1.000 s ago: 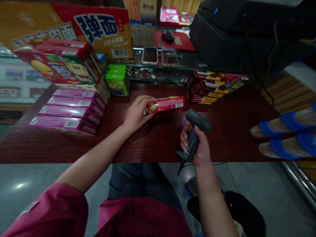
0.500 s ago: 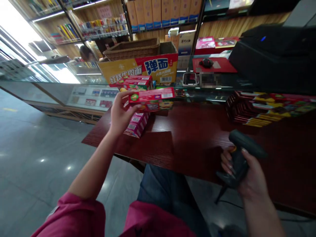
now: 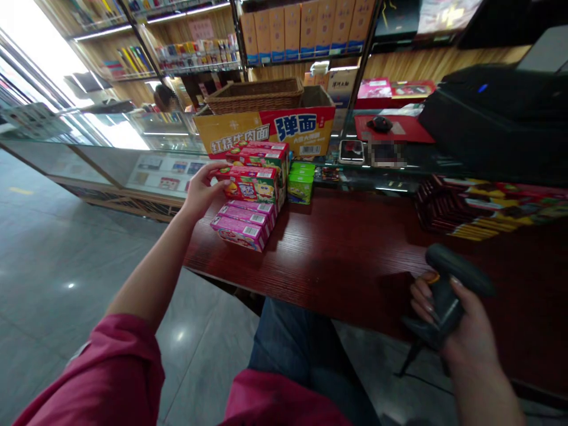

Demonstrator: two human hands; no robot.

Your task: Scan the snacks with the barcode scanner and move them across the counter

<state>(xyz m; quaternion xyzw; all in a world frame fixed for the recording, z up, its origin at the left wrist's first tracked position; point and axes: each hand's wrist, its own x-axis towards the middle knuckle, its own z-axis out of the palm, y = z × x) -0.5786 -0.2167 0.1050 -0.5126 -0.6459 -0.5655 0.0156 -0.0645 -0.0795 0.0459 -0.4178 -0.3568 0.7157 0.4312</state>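
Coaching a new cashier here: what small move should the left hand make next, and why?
Probably release the red snack box: it already lies flat on the pink boxes, with the left hand gripping only its end. The right hand holds the barcode scanner low at the near edge of the dark wooden table.
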